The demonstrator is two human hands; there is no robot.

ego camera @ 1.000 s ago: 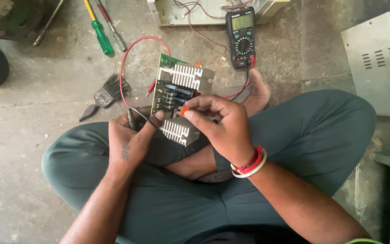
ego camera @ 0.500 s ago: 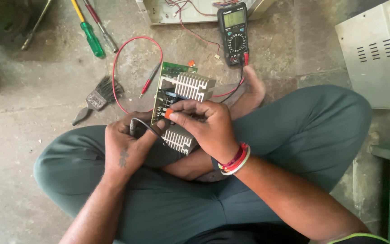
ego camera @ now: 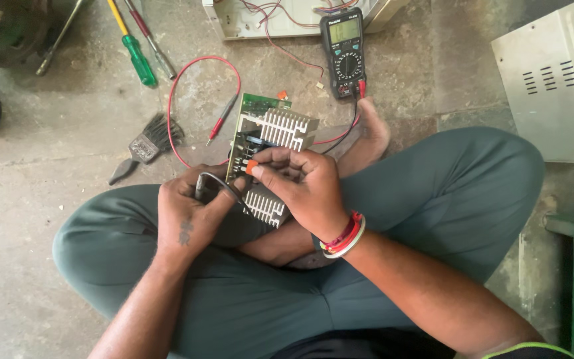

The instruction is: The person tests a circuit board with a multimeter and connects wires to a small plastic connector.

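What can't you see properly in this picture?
Head view only:
- Middle of the circuit board: covered by the right hand.
- Tip of the black probe: hidden between the left hand and the board.
- Meter screen: too small to read.
- White box: cut off by the right edge.

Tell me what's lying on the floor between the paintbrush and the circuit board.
In the head view, a red test probe and its looping red lead lie between the paintbrush and the circuit board.
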